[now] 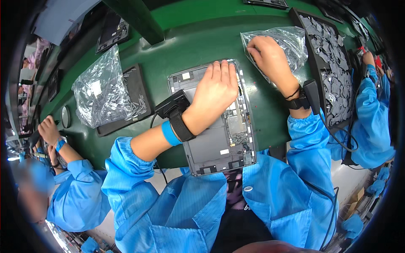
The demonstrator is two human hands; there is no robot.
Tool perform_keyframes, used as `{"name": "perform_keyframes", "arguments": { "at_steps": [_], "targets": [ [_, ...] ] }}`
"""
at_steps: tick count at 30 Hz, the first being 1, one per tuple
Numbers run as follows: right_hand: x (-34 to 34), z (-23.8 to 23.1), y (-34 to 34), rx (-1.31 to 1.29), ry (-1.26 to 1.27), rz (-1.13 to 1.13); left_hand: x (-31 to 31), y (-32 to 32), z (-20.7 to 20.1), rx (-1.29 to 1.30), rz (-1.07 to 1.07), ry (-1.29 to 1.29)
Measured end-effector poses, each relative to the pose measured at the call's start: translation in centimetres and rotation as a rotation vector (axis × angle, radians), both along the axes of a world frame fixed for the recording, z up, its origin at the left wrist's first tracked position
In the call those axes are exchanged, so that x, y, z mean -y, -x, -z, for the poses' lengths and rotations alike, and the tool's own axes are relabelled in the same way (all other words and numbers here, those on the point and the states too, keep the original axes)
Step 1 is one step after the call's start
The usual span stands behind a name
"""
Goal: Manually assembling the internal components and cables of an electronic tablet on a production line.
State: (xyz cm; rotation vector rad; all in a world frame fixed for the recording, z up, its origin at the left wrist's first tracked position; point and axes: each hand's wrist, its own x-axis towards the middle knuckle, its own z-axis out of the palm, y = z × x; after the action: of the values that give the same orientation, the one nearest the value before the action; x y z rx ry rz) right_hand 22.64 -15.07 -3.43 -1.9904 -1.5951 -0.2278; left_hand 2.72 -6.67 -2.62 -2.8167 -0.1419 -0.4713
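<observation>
At the center of the frame, on a green surface (159, 63), an opened flat electronic device (216, 137), with circuitry exposed along the right side and dark grey panels at left. Across its upper half, the left hand (217, 90), palm down, with fingers straight, close together and reaching to the top edge; on this side, a released grip, resting on the device rather than grasping it. On the left wrist, a black strap (182, 126) with a dark box attached, and beside it a blue band (170, 134).

Just beyond the device's upper right corner, the right hand (269, 57), with fingers curled over a clear plastic bag (295, 42); cannot tell from this angle between a pinch on the film and mere contact. On the right wrist, another dark box (311, 96).

Left of the device, a clear bag of small grey parts (99, 99), lying partly over a dark tray (110, 128) with more such parts loose in it. At upper right, a black-rimmed tray (317, 80) full of dark grey pieces. At far left, a co-worker's hand (49, 130); at far right, another co-worker's blue sleeve (372, 116).
</observation>
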Motion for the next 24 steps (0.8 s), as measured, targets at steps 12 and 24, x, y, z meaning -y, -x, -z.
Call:
{"name": "perform_keyframes", "arguments": {
  "at_steps": [12, 24],
  "targets": [
    [-0.1, -2.1, 3.8, -0.732, 0.024, -0.047, 3.8, 6.1, -2.1, -0.061, -0.002, 0.204],
    [-0.2, 0.8, 2.8, -0.865, 0.131, -0.111, -7.7, 16.2, -3.1, 0.267, -0.525, 0.373]
  ]
}}
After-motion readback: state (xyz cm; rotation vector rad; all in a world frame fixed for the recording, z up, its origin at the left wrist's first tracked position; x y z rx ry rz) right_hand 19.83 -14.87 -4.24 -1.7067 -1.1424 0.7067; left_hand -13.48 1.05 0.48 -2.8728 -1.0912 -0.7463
